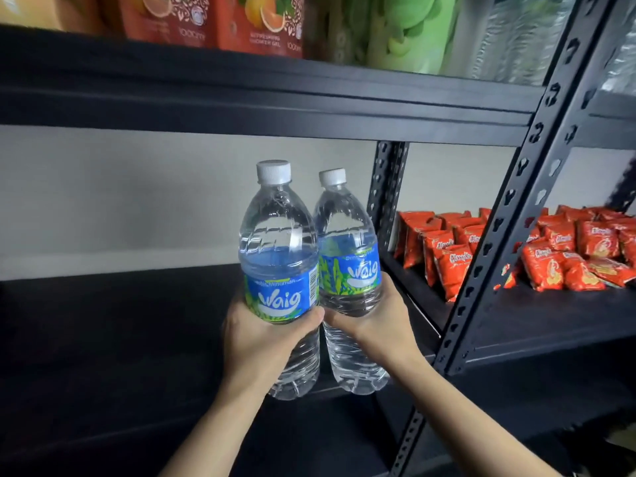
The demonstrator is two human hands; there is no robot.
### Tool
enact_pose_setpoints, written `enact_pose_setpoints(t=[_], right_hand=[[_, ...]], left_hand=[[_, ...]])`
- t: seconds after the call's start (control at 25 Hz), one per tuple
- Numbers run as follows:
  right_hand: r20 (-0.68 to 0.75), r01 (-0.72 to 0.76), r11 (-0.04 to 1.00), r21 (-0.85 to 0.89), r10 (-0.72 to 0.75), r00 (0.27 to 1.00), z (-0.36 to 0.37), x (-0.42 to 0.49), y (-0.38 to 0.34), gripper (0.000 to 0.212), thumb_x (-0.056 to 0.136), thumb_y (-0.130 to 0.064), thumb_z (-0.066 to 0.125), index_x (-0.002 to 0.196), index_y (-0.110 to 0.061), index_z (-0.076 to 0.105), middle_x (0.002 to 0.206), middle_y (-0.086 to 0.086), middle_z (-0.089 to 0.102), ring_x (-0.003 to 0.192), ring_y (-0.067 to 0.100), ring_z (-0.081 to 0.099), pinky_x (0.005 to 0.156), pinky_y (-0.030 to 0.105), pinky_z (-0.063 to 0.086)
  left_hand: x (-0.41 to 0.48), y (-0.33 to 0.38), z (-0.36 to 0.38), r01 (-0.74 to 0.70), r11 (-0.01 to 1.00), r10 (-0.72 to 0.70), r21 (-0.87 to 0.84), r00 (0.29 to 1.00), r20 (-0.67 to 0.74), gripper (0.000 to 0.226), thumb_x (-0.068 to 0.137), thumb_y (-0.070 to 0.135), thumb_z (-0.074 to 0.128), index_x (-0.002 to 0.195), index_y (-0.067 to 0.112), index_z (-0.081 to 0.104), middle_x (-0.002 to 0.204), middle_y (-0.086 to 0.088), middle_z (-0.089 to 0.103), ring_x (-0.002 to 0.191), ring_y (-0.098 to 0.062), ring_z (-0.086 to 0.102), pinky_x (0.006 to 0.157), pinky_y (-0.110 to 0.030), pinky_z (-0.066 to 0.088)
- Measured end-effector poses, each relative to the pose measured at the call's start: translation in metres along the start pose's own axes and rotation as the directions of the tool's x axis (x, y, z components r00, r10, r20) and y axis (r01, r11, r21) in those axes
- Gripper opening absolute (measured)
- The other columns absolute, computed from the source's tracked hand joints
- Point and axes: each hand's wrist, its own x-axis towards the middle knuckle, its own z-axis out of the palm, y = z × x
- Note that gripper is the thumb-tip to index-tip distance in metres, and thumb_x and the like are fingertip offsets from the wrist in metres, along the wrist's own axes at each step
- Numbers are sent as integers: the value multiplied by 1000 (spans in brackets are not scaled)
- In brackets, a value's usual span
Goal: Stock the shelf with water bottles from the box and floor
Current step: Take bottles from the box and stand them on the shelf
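Observation:
Two clear water bottles with white caps and blue-green labels stand upright side by side in front of a dark shelf board (103,321). My left hand (256,342) grips the left bottle (277,249) around its lower half. My right hand (375,325) grips the right bottle (344,235) just below its label. The two bottles touch each other, and their bases hang over the shelf's front part; I cannot tell if they rest on it. The box and the floor are out of view.
A black metal upright (488,242) with slots stands right of the bottles. Beyond it, a neighbouring shelf holds several red snack packets (557,249). The shelf above carries orange refill pouches (213,18) and green packs (406,29). A pale wall backs the shelf.

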Motion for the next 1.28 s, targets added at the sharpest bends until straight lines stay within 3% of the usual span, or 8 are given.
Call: enact_pose_setpoints(t=[0.16, 0.32, 0.44, 0.68, 0.92, 1.04, 1.16, 1.28], right_hand=[[-24, 64, 998, 6, -64, 998, 0, 43, -5, 73, 50, -34, 96, 111, -27, 57, 99, -12, 73, 88, -5, 69, 80, 21, 56], [-93, 100, 995, 28, -97, 991, 12, 106, 1, 73, 51, -30, 95, 109, -30, 51, 97, -17, 69, 88, -5, 66, 76, 11, 50], [-152, 92, 995, 28, -87, 984, 24, 151, 11, 70, 57, -26, 94, 112, -23, 50, 95, -16, 63, 83, -10, 60, 69, 0, 41], [-244, -8, 994, 107, 34, 969, 37, 209, 40, 71, 62, -23, 91, 118, -15, 48, 101, -6, 62, 87, 10, 60, 75, 16, 41], [-245, -9, 995, 98, 32, 969, 41, 216, 77, 69, 60, -16, 91, 112, -18, 46, 94, -9, 61, 78, 0, 60, 61, -2, 40], [-208, 0, 996, 87, 18, 978, 44, 214, 84, 74, 60, -20, 92, 117, -19, 45, 99, -10, 63, 84, 0, 62, 70, 4, 43], [-156, -26, 997, 72, 37, 987, 43, 215, 85, 81, 59, -22, 92, 123, -17, 43, 104, -8, 63, 89, 5, 63, 83, 20, 46], [-95, -21, 1000, 23, 23, 995, 39, 215, 86, 88, 56, -19, 94, 125, -15, 39, 106, -8, 60, 93, 6, 61, 85, 22, 46]], left_hand=[[30, 9, 20, -26, 999, 27, 24, 999, -36, 53, 35, 43, 90, 82, 29, 68, 78, 15, 75, 71, -4, 73, 69, -36, 62], [57, 9, 39, -15, 1000, 17, 27, 996, -86, 72, 33, 48, 89, 97, 23, 65, 87, 9, 76, 79, -10, 73, 75, -42, 61], [68, 5, 46, 6, 999, -1, 48, 993, -116, 71, 38, 38, 95, 100, 23, 63, 89, 9, 75, 79, -8, 72, 76, -39, 61], [86, -18, 42, 36, 991, -19, 125, 992, -128, 63, 43, 32, 98, 96, 24, 65, 87, 6, 75, 78, -9, 72, 74, -38, 60], [89, -27, 35, 7, 988, 13, 157, 991, -131, 59, 46, 25, 99, 95, 23, 65, 85, 5, 74, 76, -7, 71, 72, -35, 60], [90, -25, 38, -13, 988, 34, 156, 991, -127, 60, 45, 24, 99, 95, 23, 65, 86, 4, 74, 77, -8, 71, 70, -32, 58], [89, -22, 40, -20, 989, 38, 147, 992, -121, 61, 44, 27, 98, 96, 24, 65, 88, 5, 74, 78, -7, 71, 70, -31, 58], [88, -22, 39, -27, 986, 48, 161, 991, -124, 63, 43, 33, 97, 96, 25, 64, 89, 6, 73, 80, -8, 71, 72, -33, 58]])
